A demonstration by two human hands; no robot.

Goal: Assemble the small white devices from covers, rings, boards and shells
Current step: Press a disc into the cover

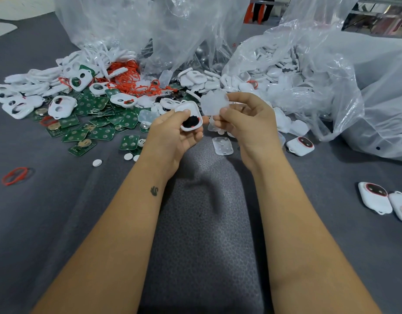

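Left hand (pixel 172 130) gripping white shell (pixel 191 117) above grey cloth (pixel 59 211), right hand (pixel 243 118) pinching stacked translucent covers (pixel 214 102); risk of seating two stuck covers, or dropping them.

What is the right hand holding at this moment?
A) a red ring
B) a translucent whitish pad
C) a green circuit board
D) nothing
B: the right hand pinches a translucent whitish pad between thumb and fingers, held up beside the white shell gripped in the left hand.
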